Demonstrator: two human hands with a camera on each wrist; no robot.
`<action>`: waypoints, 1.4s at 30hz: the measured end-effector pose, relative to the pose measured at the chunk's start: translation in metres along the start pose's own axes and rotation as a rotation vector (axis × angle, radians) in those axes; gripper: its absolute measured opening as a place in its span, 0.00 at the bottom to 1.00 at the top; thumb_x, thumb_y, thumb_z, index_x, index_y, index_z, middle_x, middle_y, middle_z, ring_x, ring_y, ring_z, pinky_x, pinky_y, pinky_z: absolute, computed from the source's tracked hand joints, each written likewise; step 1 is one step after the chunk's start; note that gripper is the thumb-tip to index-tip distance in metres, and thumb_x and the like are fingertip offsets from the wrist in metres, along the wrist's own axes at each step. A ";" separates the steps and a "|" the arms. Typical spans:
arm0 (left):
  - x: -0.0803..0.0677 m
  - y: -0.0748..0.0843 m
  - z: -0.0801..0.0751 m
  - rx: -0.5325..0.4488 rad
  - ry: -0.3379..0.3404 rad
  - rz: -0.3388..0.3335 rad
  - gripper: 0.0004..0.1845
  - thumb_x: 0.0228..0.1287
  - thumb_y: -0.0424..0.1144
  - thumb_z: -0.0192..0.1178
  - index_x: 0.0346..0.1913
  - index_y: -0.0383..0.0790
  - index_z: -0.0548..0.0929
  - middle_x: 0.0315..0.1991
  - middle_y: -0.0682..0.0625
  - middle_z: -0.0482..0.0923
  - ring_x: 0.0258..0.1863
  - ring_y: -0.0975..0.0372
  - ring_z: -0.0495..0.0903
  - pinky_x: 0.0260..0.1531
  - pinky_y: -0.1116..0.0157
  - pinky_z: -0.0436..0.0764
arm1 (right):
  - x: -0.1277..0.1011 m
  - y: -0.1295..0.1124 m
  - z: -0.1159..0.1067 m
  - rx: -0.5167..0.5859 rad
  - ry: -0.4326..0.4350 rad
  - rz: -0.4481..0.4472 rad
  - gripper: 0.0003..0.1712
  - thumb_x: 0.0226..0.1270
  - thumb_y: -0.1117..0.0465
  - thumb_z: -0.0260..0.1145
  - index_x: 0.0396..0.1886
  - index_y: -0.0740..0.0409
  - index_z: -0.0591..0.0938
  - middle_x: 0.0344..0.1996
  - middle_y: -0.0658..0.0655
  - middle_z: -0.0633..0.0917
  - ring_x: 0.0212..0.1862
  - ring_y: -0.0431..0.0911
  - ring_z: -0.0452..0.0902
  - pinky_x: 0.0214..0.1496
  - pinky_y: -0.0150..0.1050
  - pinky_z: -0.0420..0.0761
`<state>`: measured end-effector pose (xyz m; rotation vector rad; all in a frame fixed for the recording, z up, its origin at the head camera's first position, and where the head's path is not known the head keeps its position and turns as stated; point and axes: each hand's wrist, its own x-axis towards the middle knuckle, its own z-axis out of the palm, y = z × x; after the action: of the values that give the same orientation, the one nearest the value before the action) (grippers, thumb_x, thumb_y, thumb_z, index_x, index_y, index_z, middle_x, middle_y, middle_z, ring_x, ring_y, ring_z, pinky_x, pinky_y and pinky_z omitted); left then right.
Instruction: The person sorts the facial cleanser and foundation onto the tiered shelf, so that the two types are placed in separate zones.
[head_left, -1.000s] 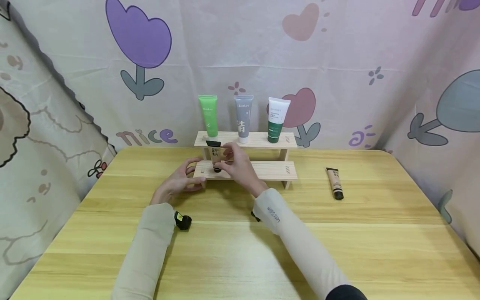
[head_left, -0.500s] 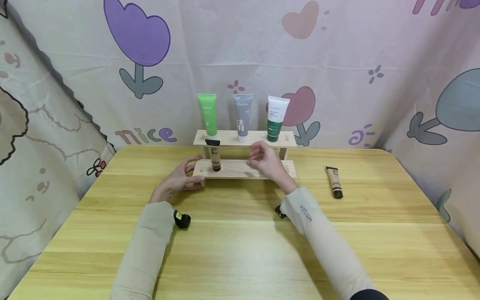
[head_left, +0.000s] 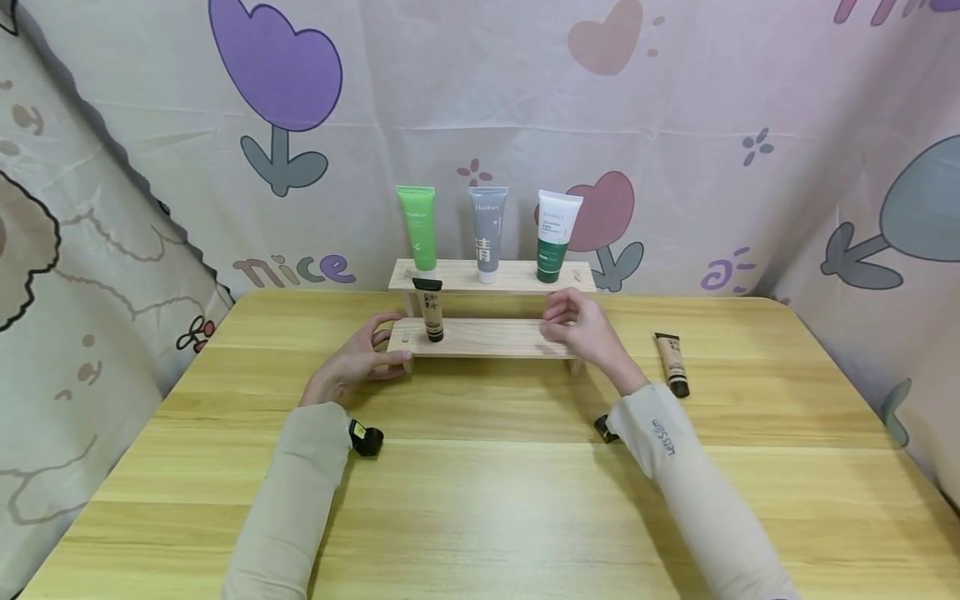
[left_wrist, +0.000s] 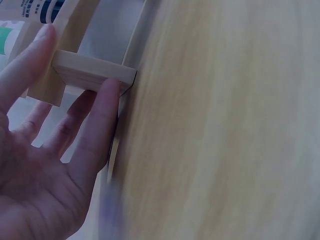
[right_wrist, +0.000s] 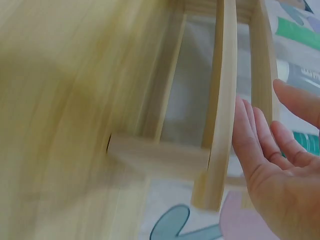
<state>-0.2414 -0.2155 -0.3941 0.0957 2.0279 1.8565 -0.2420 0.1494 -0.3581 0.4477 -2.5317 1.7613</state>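
A two-step wooden rack (head_left: pixel 491 337) stands toward the back of the table. My left hand (head_left: pixel 360 354) holds its left end, thumb at the front of the lower step and fingers behind; in the left wrist view a fingertip (left_wrist: pixel 111 87) touches the rack's leg (left_wrist: pixel 90 67). On the left of that lower step a small beige tube (head_left: pixel 432 315) stands upright on its black cap. My right hand (head_left: pixel 592 335) is over the right end of the same step, holding nothing, fingers slightly bent. The right wrist view has its fingers (right_wrist: pixel 242 135) beside the step's edge (right_wrist: pixel 225 115).
Along the upper step stand a green tube (head_left: pixel 420 229), a grey-blue tube (head_left: pixel 488 233) and a white-and-green tube (head_left: pixel 556 237). Another beige tube (head_left: pixel 672 364) lies on the table (head_left: pixel 487 517) to the right of the rack. A patterned cloth (head_left: pixel 480 83) hangs close behind.
My right hand has let go of the small beige tube, which stays standing on the lower step, and has moved right along it. My left hand has stayed at the rack's left end.
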 end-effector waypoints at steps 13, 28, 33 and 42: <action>0.000 0.000 0.000 -0.002 0.000 0.002 0.47 0.68 0.21 0.61 0.81 0.43 0.46 0.78 0.33 0.47 0.70 0.39 0.61 0.60 0.50 0.79 | -0.020 0.012 -0.051 -0.033 0.036 0.072 0.27 0.62 0.77 0.66 0.61 0.79 0.70 0.48 0.75 0.80 0.45 0.47 0.79 0.44 0.32 0.86; 0.001 0.000 -0.001 0.007 -0.010 0.003 0.47 0.68 0.21 0.61 0.81 0.42 0.45 0.78 0.33 0.48 0.69 0.39 0.63 0.60 0.50 0.79 | -0.042 0.029 -0.108 -0.072 0.083 0.167 0.27 0.68 0.79 0.61 0.64 0.81 0.64 0.51 0.77 0.75 0.40 0.39 0.79 0.45 0.39 0.88; 0.000 -0.001 -0.001 0.000 -0.015 0.001 0.48 0.68 0.22 0.61 0.81 0.43 0.44 0.78 0.33 0.47 0.70 0.38 0.62 0.60 0.50 0.79 | -0.050 0.038 -0.125 -0.143 0.090 0.190 0.28 0.68 0.78 0.62 0.65 0.81 0.64 0.52 0.77 0.75 0.39 0.37 0.78 0.42 0.38 0.88; 0.002 -0.001 -0.001 0.005 -0.026 0.006 0.47 0.69 0.22 0.60 0.81 0.42 0.44 0.78 0.32 0.46 0.70 0.38 0.61 0.60 0.50 0.79 | -0.059 0.047 -0.147 -0.156 0.092 0.271 0.30 0.67 0.80 0.59 0.67 0.83 0.61 0.54 0.78 0.73 0.40 0.40 0.78 0.45 0.38 0.88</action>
<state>-0.2436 -0.2161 -0.3959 0.1271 2.0171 1.8445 -0.2180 0.3127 -0.3584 0.0169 -2.7422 1.5953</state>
